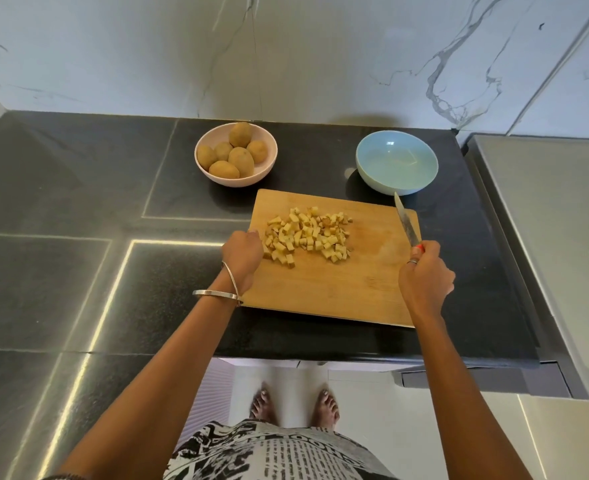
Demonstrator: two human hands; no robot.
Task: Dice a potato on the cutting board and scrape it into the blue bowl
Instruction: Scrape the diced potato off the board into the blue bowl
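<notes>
A heap of diced potato [308, 235] lies on the wooden cutting board [334, 289], left of its middle. My left hand [243, 252] sits over the board's left edge right beside the dice. Its fingers curl down round that edge and their tips are hidden. My right hand [426, 275] grips a red-handled knife [406, 220] above the board's right edge, the blade pointing away toward the blue bowl [397, 162]. The blue bowl stands empty just beyond the board's far right corner.
A pink bowl [236, 180] with several whole potatoes stands behind the board's far left corner. A marble wall closes the back of the black counter [78, 188]. A grey steel surface [563, 220] adjoins the counter on the right. The counter's front edge is near my body.
</notes>
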